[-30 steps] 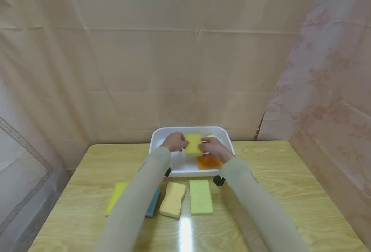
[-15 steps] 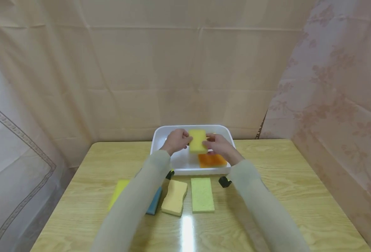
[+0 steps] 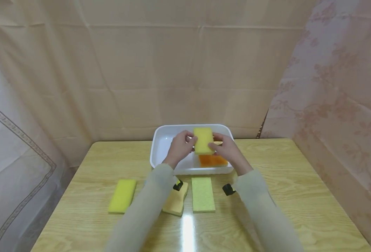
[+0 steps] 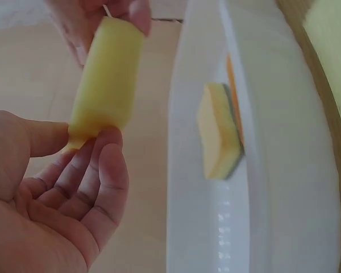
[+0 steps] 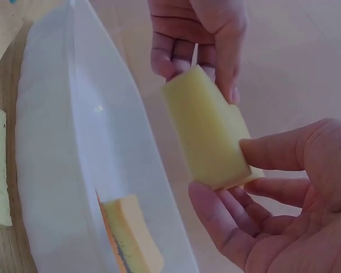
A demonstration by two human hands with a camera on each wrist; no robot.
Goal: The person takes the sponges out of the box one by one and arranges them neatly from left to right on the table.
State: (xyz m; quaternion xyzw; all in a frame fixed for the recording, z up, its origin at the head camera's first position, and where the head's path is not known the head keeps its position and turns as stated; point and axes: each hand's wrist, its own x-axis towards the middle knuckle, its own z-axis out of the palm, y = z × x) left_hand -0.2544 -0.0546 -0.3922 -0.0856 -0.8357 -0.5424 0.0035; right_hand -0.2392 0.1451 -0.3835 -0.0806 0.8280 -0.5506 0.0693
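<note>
Between both hands, above the white tray (image 3: 185, 172), a yellow sponge (image 3: 203, 140) is held up. My left hand (image 3: 179, 147) pinches its left edge between thumb and fingers. On the opposite edge, my right hand (image 3: 229, 150) grips it the same way. Each wrist view shows the sponge (image 4: 108, 74) spanning the space from one hand to the other. Inside the tray lie an orange sponge (image 3: 213, 160) and a pale yellow sponge with a grey underside (image 4: 219, 133), which my right hand partly hides in the head view.
On the wooden table (image 3: 299, 196), in front of the tray, lie a bright yellow sponge (image 3: 122, 196), a wavy-edged tan sponge (image 3: 174, 203) and a pale green sponge (image 3: 203, 194). My left forearm covers most of a blue sponge. A beige curtain (image 3: 172, 70) hangs behind the table.
Both hands have shifted slightly to the right with the yellow sponge. The left forearm has swung right, uncovering the bright yellow sponge and covering the blue one.
</note>
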